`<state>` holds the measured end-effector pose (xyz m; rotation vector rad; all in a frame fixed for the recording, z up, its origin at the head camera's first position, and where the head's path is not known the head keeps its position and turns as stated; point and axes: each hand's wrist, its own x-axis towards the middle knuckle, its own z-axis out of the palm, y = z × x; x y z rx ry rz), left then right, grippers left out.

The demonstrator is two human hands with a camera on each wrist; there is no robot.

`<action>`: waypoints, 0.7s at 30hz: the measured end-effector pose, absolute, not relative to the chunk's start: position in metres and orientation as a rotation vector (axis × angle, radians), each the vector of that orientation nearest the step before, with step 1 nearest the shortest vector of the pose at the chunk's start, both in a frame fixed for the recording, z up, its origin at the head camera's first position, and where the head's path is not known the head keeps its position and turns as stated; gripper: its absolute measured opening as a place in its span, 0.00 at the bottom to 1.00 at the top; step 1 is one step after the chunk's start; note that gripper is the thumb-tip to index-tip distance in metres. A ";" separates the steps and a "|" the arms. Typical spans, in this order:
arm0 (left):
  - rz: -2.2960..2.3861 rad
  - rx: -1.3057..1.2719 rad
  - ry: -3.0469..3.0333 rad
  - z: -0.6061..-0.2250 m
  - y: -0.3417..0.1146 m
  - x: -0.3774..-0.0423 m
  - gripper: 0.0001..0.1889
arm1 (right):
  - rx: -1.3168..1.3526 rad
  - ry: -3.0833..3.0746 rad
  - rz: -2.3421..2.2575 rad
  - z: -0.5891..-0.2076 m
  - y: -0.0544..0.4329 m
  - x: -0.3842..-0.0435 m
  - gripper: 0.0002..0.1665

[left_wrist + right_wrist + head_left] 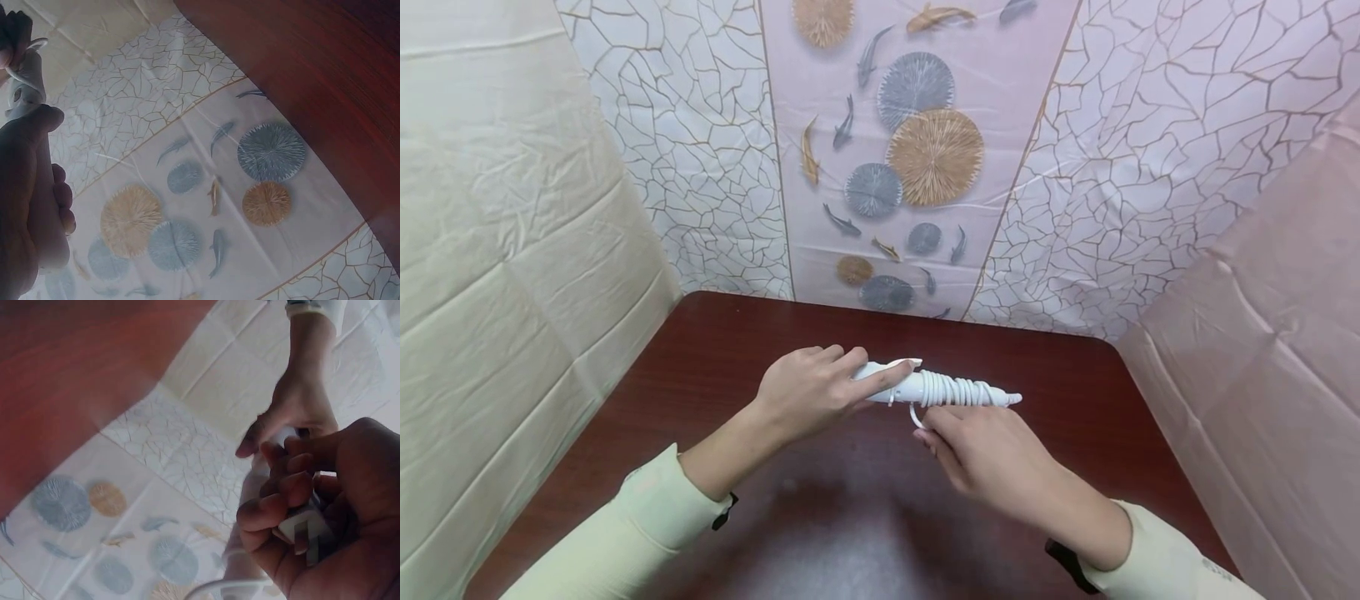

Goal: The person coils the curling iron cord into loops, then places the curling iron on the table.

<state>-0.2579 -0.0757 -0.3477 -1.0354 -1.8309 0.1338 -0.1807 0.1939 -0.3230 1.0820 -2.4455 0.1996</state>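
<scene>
A white wand-shaped appliance (910,388), which looks like a curling iron, is held sideways above the table. My left hand (812,387) grips its thicker left part, with one finger stretched along it toward a small raised lever. White cord (957,390) is wound in several turns around the narrower right part, which ends in a ribbed tip. Just below the coils, my right hand (1000,457) has its fingers curled. The right wrist view shows these fingers around a white two-pin plug (320,526), its prongs pointing out. A loose loop of cord runs from the wand to this hand.
A dark red-brown table (715,342) with rounded far corners lies below. Patterned cloth (880,208) with fish and round motifs hangs behind it. Pale creased cloth walls (512,250) stand at both sides.
</scene>
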 end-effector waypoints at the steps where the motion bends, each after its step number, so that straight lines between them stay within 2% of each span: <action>1: 0.130 -1.039 -1.832 -0.348 -0.076 -0.258 0.24 | 1.095 -2.432 0.188 -0.321 0.195 -0.182 0.15; 11: 0.124 -1.040 -1.849 -0.348 -0.076 -0.257 0.24 | 1.152 -2.244 0.103 -0.308 0.199 -0.184 0.20; 18: 0.096 -1.028 -1.911 -0.349 -0.076 -0.256 0.27 | 1.144 -2.190 0.082 -0.304 0.199 -0.185 0.10; 21: 0.092 -1.031 -1.913 -0.352 -0.076 -0.256 0.29 | 1.170 -2.163 0.110 -0.303 0.199 -0.186 0.10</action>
